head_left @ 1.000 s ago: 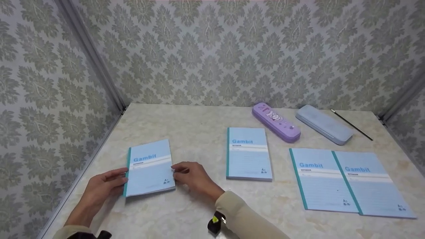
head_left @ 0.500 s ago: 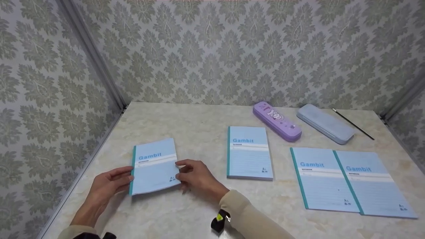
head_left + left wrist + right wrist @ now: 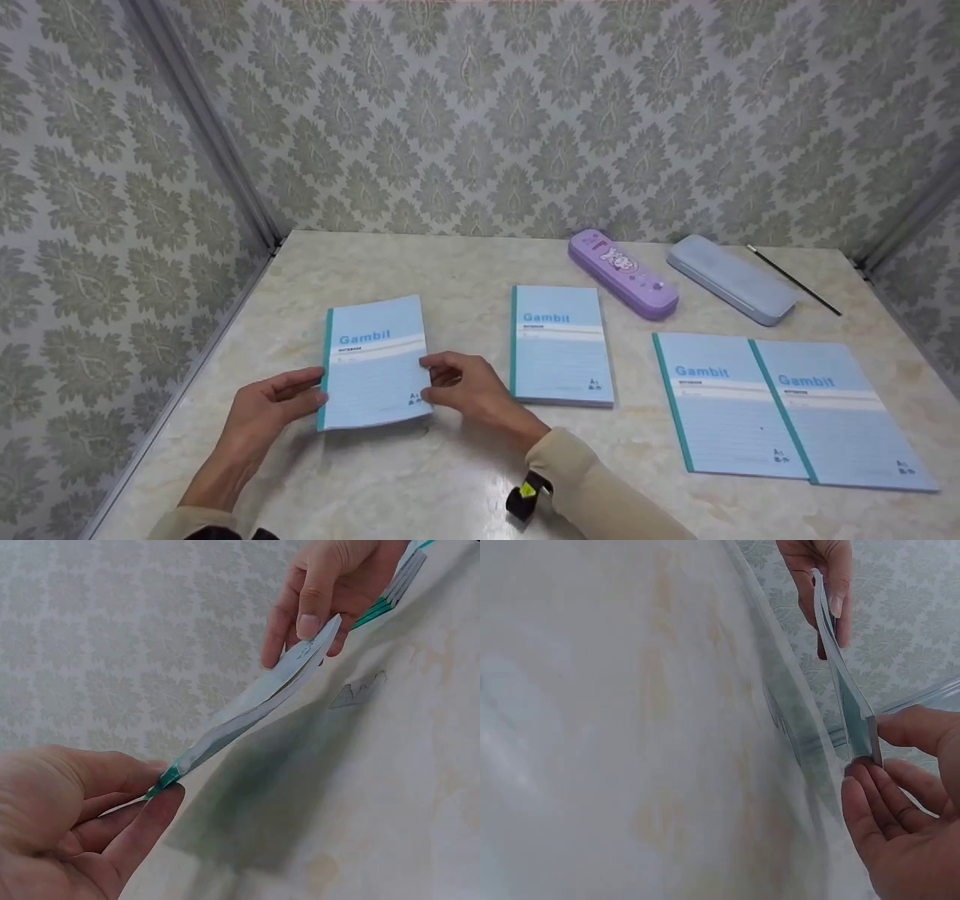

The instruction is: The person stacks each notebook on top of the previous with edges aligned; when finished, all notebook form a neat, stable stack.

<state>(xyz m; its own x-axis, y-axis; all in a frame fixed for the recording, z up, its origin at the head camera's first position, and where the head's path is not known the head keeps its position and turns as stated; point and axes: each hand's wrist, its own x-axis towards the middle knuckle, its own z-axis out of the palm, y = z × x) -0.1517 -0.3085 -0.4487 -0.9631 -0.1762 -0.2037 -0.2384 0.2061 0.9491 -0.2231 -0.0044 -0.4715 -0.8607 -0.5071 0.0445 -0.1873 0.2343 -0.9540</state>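
A light blue "Gambit" notebook (image 3: pixel 375 375) with a teal spine is held a little above the table, its shadow falling beneath it in the left wrist view. My left hand (image 3: pixel 262 416) pinches the spine side between thumb and fingers. At the opposite edge, my right hand (image 3: pixel 480 386) pinches the notebook near its lower right corner. The pages sag and part slightly along the lower edge, seen in the left wrist view. Just right of my right hand lies a stack of matching notebooks (image 3: pixel 559 345).
Two more blue notebooks, one (image 3: pixel 727 405) partly under or against the other (image 3: pixel 855 412), lie at the right. Behind them are a purple pencil case (image 3: pixel 622 274), a pale blue case (image 3: pixel 731 277) and a dark pencil (image 3: pixel 795 280). Patterned walls (image 3: pixel 480 112) border the table.
Both hands have carried the notebook to the right and slightly away from me, nearer the stack. The other notebooks, cases and pencil stay where they were.
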